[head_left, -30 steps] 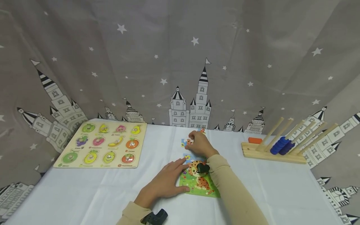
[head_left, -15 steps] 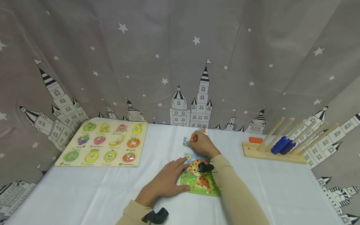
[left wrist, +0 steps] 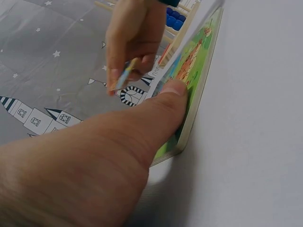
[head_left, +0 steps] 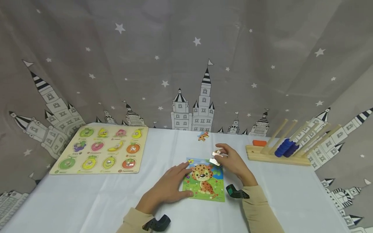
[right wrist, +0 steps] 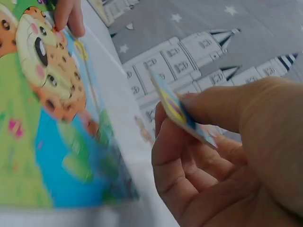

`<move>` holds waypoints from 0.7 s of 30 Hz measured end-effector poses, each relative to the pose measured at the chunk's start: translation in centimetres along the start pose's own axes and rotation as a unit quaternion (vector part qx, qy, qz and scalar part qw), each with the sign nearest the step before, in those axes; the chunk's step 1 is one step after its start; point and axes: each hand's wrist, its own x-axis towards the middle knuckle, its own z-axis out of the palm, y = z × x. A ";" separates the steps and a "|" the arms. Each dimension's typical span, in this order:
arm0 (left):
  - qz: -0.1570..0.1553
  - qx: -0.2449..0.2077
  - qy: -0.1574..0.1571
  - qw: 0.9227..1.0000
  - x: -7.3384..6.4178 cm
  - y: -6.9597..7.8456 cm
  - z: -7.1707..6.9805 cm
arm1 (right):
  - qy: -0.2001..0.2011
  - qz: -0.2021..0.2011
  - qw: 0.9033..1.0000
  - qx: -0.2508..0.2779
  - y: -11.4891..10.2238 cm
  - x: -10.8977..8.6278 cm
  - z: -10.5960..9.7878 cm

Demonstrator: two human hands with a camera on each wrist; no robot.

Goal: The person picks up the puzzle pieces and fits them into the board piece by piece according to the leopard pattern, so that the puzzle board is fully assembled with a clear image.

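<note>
A square leopard puzzle board (head_left: 193,191) lies on the white cloth, printed with grass and blue sky. My left hand (head_left: 166,187) rests at its left side, fingers extended along the edge and thumb on the lower corner; the left wrist view shows the thumb (left wrist: 163,101) pressing on the board's face. Above the board's upper right corner, my right hand (head_left: 234,163) pinches a puzzle piece (head_left: 215,159) between thumb and fingers. Tilted, it shows a pale surface in the head view and blue and yellow print in the right wrist view (right wrist: 173,106).
Another puzzle piece (head_left: 203,136) lies behind the board near the table's far edge. A wooden fruit puzzle (head_left: 115,161) is at the left. At the right stands a wooden peg rack (head_left: 279,159) with blue rings, an orange block (head_left: 259,143) behind it.
My right hand has lifted the puzzle piece from behind the board and moved it right and nearer, uncovering the board's upper right. The left hand stays in place.
</note>
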 end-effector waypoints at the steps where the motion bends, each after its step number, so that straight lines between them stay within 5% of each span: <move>1: -0.001 -0.002 0.002 1.000 -0.1 -0.1 0.0 | 0.001 -0.001 1.000 -0.004 0.2 -0.2 0.0; 13: 0.001 -0.013 0.001 1.000 -0.4 0.1 -0.1 | -0.041 -0.013 0.999 0.021 -0.3 -0.9 2.2; 21: 0.005 -0.008 0.001 1.000 -0.3 0.1 -0.1 | 0.009 -0.031 0.998 -0.047 -0.5 -0.6 3.6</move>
